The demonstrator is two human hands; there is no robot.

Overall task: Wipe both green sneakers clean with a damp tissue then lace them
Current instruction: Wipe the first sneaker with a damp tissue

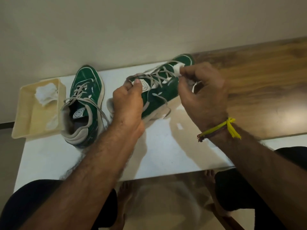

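Two green sneakers with grey laces lie on a white table top [166,150]. The left sneaker [86,103] stands upright with its heel toward me and its laces loose. The right sneaker [164,90] lies tilted, toe pointing far right. My left hand [127,103] grips it at the collar and pinches a grey lace [156,77] near the tongue label. My right hand [201,92] pinches another part of the lace over the eyelets, near the white tongue. Its wrist wears a yellow thread band.
A cream plastic tray [21,120] sits at the table's left edge with a crumpled white tissue [46,95] inside. A wooden surface [265,83] lies to the right. My knees and bare feet show below the table's near edge.
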